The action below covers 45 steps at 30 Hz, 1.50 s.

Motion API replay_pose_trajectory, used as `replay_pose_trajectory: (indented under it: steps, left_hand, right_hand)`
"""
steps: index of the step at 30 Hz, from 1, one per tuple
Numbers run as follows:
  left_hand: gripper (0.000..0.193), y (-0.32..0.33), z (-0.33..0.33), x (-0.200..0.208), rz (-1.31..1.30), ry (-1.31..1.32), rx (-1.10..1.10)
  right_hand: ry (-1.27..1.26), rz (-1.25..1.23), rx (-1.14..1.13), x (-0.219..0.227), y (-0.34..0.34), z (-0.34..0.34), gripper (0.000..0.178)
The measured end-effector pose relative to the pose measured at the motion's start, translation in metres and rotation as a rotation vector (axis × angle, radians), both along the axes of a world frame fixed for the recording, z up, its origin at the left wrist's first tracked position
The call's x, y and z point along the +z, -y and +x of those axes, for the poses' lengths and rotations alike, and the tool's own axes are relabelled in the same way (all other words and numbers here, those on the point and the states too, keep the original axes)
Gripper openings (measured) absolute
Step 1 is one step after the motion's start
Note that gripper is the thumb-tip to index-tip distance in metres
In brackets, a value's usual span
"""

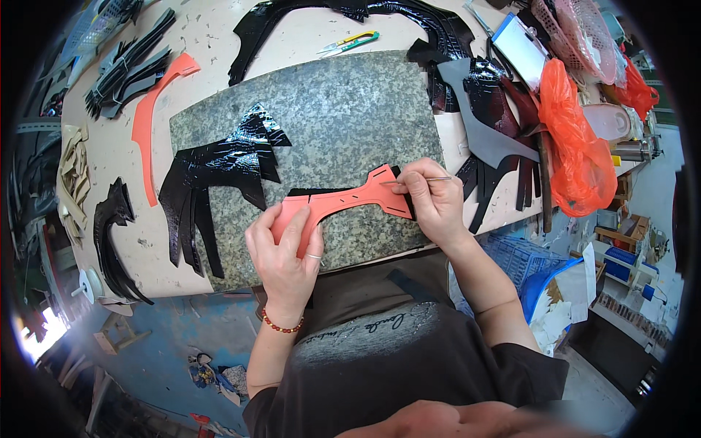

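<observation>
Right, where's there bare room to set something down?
The speckled grey-green slab, between yellow-and-green metal snips and the flat coral template; also pale tabletop between the long coral strip and glossy black arched sheets. The right side is crowded: curved grey panel, red plastic bag.

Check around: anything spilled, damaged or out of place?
Nothing clearly spilled or damaged. A crumpled cloth heap lies on the floor at lower left, seemingly dropped, and a red plastic bag droops over the right edge of the table.
</observation>
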<state>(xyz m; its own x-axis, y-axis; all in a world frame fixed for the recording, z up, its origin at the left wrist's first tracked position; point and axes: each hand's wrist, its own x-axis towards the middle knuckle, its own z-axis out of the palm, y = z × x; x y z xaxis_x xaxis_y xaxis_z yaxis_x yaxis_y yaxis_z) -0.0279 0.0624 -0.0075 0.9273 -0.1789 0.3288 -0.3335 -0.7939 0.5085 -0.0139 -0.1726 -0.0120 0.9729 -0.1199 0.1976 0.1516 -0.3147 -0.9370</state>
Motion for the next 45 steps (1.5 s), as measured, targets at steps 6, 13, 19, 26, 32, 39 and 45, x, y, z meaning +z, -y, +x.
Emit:
replay_pose_trajectory:
  steps: [6,13,19,26,32,39,45]
  left_hand:
    - [0.032,0.003,0.001,0.001,0.019,0.005,0.008]
    - [0.032,0.003,0.001,-0.002,0.023,0.024,0.004]
    - [0.031,0.003,0.001,-0.002,0.013,0.02,0.015]
    - [0.031,0.003,0.0,-0.003,0.006,0.025,0.02]
    - [0.03,0.003,0.0,-0.003,-0.013,0.02,0.027]
    - [0.03,0.003,0.0,-0.006,-0.022,0.037,0.021]
    - [0.03,0.001,0.0,-0.006,-0.026,0.051,0.022]
  right_hand:
    - [0.071,-0.098,0.02,0.0,0.001,0.005,0.016]
    - [0.136,-0.264,0.052,0.01,-0.007,0.013,0.014]
    - [-0.027,-0.131,-0.005,0.004,0.007,0.019,0.015]
    - [0.075,-0.222,0.03,0.009,-0.009,0.013,0.016]
    - [0.001,-0.017,-0.101,-0.001,0.007,0.012,0.023]
    - [0.144,-0.295,0.149,0.008,0.011,-0.019,0.012]
    - [0.158,-0.273,0.172,0.007,0.004,-0.023,0.014]
